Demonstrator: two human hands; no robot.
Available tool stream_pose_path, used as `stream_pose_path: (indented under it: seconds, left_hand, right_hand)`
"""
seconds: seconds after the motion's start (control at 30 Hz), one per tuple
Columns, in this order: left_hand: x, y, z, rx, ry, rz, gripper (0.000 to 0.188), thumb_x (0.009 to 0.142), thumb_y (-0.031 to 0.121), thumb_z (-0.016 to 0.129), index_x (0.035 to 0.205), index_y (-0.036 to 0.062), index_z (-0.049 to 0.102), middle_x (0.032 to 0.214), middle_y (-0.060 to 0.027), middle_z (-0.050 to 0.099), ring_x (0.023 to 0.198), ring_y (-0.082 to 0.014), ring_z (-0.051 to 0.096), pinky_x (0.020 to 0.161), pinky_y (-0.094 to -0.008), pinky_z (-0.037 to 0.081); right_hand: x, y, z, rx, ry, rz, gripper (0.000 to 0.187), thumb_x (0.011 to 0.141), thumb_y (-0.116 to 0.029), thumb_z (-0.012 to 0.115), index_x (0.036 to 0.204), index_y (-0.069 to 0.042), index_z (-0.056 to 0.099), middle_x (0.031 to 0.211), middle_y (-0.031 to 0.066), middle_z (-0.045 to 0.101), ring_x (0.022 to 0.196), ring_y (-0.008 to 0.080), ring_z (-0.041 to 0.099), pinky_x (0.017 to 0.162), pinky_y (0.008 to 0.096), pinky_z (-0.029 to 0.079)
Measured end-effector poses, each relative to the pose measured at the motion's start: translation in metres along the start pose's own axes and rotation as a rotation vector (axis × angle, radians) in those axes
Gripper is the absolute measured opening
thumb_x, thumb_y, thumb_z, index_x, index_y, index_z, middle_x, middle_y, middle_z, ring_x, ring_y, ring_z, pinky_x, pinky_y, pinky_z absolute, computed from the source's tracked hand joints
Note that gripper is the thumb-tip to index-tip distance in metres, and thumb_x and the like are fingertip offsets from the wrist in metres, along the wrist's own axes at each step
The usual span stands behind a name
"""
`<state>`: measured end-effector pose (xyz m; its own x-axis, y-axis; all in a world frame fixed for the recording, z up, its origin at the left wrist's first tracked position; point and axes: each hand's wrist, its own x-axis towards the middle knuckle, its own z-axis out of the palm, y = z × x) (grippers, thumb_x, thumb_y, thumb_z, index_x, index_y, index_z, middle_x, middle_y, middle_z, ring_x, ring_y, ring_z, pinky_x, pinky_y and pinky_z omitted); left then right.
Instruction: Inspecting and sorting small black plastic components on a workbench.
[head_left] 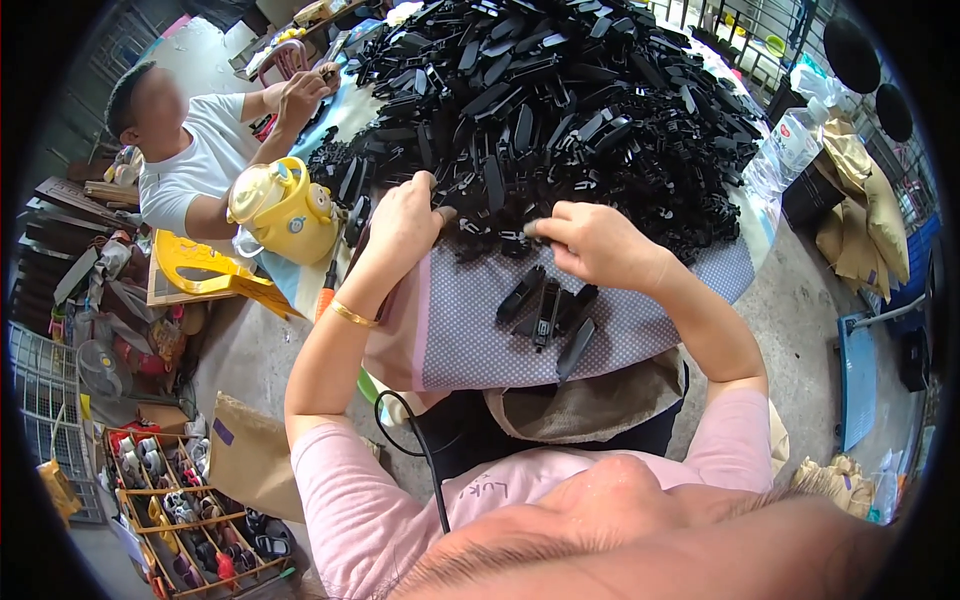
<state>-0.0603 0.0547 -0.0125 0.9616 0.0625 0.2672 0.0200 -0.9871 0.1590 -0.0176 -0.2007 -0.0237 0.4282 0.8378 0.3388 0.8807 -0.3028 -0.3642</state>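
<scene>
From here I see the heap of black parts [540, 90] just beyond the left hand [405, 222] and right hand [605, 245], fingers curled; I can't tell whether either grips anything. A loose black clip [546, 315], long axis near front-to-back, lies closer to the right.

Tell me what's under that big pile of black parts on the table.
Under the pile, a dotted grey cloth shows at the near edge and a paler covering at the left. What lies beneath its middle is covered, so I can't tell.
</scene>
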Motion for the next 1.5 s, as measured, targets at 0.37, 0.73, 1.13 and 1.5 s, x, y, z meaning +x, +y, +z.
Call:
stream_pose_path:
  seconds: [0.37, 0.73, 1.13, 1.5]
  left_hand:
    - [0.016, 0.037, -0.009, -1.560, -0.526, -0.200, 0.037, 0.083, 0.011, 0.059, 0.117, 0.0004, 0.052, 0.095, -0.0035, 0.060, 0.082, -0.0112, 0.061, 0.071, -0.0242, 0.050]
    - [0.007, 0.091, 0.015, -1.625, -0.418, -0.472, 0.030, 0.092, 0.038, 0.050, 0.100, 0.0102, 0.058, 0.082, 0.0017, 0.060, 0.070, -0.0064, 0.055, 0.057, -0.0216, 0.042]
    - [-0.003, 0.091, 0.023, -1.780, -0.332, -0.255, 0.021, 0.097, 0.021, 0.041, 0.101, 0.0056, 0.054, 0.079, -0.0003, 0.056, 0.065, -0.0093, 0.052, 0.057, -0.0229, 0.044]
    - [-0.006, 0.090, 0.016, -1.841, -0.309, -0.259, 0.025, 0.097, 0.023, 0.040, 0.107, 0.0045, 0.054, 0.083, -0.0019, 0.058, 0.068, -0.0095, 0.055, 0.055, -0.0231, 0.045]
  right_hand:
    - [0.003, 0.007, -0.014, 1.042, 0.288, 0.262, 0.028, 0.081, 0.001, 0.063, 0.109, 0.002, 0.059, 0.091, 0.0039, 0.063, 0.077, 0.0081, 0.060, 0.068, 0.0209, 0.050]
    - [0.004, 0.014, -0.005, 0.858, 0.485, 0.274, 0.020, 0.080, -0.001, 0.064, 0.099, 0.004, 0.063, 0.087, 0.0038, 0.065, 0.077, 0.0068, 0.060, 0.069, 0.0211, 0.050]
    - [0.006, -0.001, 0.002, 0.345, 0.639, 0.173, 0.016, 0.079, -0.004, 0.063, 0.092, 0.005, 0.062, 0.078, 0.0039, 0.062, 0.067, 0.0070, 0.059, 0.059, 0.0208, 0.049]
    - [0.002, 0.007, -0.010, 0.923, 0.427, 0.241, 0.017, 0.082, -0.004, 0.061, 0.097, 0.003, 0.060, 0.084, 0.0026, 0.064, 0.073, 0.0048, 0.058, 0.067, 0.0183, 0.048]
